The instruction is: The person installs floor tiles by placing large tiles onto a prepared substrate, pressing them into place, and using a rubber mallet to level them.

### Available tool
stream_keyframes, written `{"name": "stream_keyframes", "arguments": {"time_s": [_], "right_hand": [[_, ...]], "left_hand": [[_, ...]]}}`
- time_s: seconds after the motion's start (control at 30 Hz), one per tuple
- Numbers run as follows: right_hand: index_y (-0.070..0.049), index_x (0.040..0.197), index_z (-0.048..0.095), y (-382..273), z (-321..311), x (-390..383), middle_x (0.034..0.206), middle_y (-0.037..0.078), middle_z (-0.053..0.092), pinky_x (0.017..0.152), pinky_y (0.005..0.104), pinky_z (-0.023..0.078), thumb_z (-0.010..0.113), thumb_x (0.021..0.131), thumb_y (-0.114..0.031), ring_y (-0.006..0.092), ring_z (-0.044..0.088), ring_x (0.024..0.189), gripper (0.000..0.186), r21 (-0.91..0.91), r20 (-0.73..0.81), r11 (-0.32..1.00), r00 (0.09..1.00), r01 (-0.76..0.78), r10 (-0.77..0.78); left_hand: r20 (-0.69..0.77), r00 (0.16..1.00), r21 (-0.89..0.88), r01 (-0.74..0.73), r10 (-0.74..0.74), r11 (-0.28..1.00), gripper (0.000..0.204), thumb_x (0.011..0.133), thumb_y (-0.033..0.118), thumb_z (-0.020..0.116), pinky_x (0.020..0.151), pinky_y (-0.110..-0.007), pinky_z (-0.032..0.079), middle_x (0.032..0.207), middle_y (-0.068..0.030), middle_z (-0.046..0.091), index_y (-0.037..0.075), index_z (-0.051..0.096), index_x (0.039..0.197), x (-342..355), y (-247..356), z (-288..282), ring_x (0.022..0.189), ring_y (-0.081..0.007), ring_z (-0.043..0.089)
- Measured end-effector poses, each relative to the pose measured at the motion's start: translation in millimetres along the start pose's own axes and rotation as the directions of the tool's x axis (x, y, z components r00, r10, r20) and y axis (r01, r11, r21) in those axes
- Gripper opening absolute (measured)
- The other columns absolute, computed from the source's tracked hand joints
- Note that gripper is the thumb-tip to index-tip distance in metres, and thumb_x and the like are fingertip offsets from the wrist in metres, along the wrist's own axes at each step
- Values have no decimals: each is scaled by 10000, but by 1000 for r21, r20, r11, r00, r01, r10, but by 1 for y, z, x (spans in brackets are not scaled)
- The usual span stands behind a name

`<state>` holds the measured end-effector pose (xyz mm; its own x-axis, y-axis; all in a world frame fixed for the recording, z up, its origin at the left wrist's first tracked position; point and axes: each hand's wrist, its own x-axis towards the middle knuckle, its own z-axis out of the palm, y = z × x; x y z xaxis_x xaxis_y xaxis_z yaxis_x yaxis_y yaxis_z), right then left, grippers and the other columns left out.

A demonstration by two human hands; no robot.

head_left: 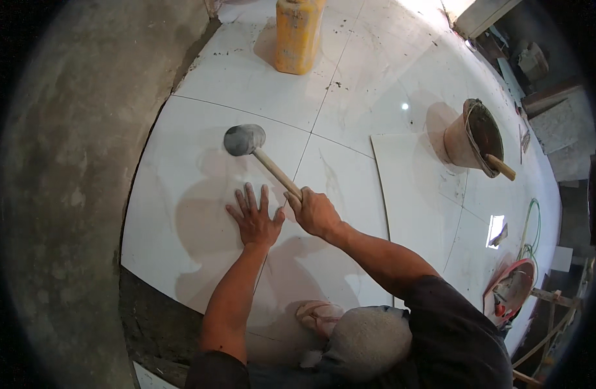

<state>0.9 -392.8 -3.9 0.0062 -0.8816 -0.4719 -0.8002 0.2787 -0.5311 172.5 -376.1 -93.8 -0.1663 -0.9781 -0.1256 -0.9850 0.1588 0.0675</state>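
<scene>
1 mallet (273,168) reaches beyond the 2 hands (317,212).

Yel. jerrycan (298,40); grn cord (528,249) nr red basin (519,280).

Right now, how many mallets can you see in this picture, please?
1. The mallet is held by its wooden handle in the right grip, its dark head over the white tile. Others may be hidden among the dim clutter at upper right.

On a tiled floor (175,152), a jerrycan (299,37) stands beyond the mallet (246,139) in a person's right hand (316,212), with a bucket (458,144) to the right and a wall (71,162) left.
</scene>
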Motion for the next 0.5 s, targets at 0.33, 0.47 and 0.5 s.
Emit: {"name": "stream_keyframes", "arguments": {"time_s": [0.33, 0.47, 0.5], "right_hand": [[-14, 954, 490, 69, -56, 87, 778, 272, 641, 691, 561, 490, 470, 964, -480, 476, 629, 774, 467, -14, -428, 992, 898, -123, 105], [-15, 981, 512, 75, -71, 135, 926, 210, 626, 768, 512, 482, 495, 964, -438, 402, 614, 891, 424, -3, -594, 971, 782, -237, 189], [-26, 999, 523, 80, -67, 147, 980, 172, 608, 810, 485, 474, 499, 964, -432, 360, 598, 956, 408, -17, -672, 966, 718, -259, 181]], "left_hand": [[73, 996, -4, -54, 54, 999, 744, 934, 549, 405, 1104, -693, 38, 1593, -175, 76, 161, 198, 1534, 18, 3, -14, 1460, -416, 36], [-9, 984, -54, -180, 180, 982, 741, 934, 515, 437, 1096, -700, 21, 1591, -185, 79, 129, 211, 1526, 65, 13, -7, 1460, -414, 34], [-2, 983, -49, -182, 182, 982, 741, 934, 515, 437, 1096, -700, 21, 1591, -185, 79, 129, 211, 1526, 81, 17, -6, 1460, -414, 34]]}}
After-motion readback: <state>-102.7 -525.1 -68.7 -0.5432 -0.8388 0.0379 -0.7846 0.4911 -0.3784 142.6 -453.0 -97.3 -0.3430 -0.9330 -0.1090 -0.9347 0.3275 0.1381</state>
